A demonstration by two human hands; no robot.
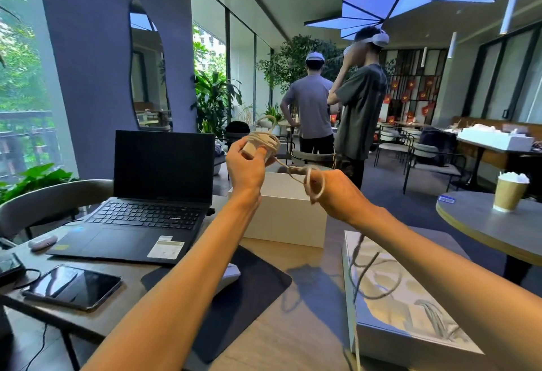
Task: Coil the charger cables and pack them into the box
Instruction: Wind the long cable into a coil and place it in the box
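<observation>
Head view: left hand [245, 169] pinching the white charger brick [254, 144], cream cable [290, 169] wound loosely about it, raised above the white box [289, 212] on the table [308, 306]. Right hand [337, 191] closed on a small loop of the same cable. Likely light, limp, springy; best held at brick and loop. Braided, pale, slightly tangled.

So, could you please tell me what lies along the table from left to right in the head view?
Earbud case → phone → laptop → dark mat → white box → flat box with a cable on it.
</observation>
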